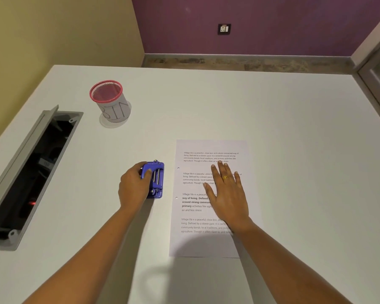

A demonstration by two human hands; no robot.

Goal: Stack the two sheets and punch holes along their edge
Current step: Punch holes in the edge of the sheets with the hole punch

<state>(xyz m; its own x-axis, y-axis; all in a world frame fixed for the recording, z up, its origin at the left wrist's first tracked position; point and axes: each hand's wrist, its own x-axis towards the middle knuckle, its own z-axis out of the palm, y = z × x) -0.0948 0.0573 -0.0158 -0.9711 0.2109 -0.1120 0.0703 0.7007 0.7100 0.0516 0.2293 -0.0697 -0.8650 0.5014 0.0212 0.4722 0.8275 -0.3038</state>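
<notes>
A: Item one, the work surface?
B: White table (pixel 272 119), seen from the head camera. A grey recessed cable tray (pixel 29 172) is set into it at nine o'clock, lid raised, interior dark.

A: Item two, the paper?
B: Printed sheets (pixel 208 242) lie flat at about four o'clock from table centre, text in four blocks. The edges line up so closely that I cannot tell one sheet from two. Two punched holes (pixel 178 168) show along the left edge, one above the other.

A: Item three, the punch?
B: Blue two-hole punch (pixel 155 179), resting on the table just beside the sheets' left edge, at nine o'clock from them, apart from the paper.

A: The hands?
B: Left hand (pixel 134 187) is wrapped over the punch from its left side, fingers curled on the body, grasping it. Right hand (pixel 227 191) lies palm down on the sheets, fingers spread and flat, gripping nothing; a gold ring (pixel 225 177) sits on one finger.

A: Other stock?
B: Pink-rimmed mesh cup (pixel 110 102) with a paper label reading "BIN", at eleven o'clock. A wall socket (pixel 224 29) on the purple wall at twelve.
</notes>
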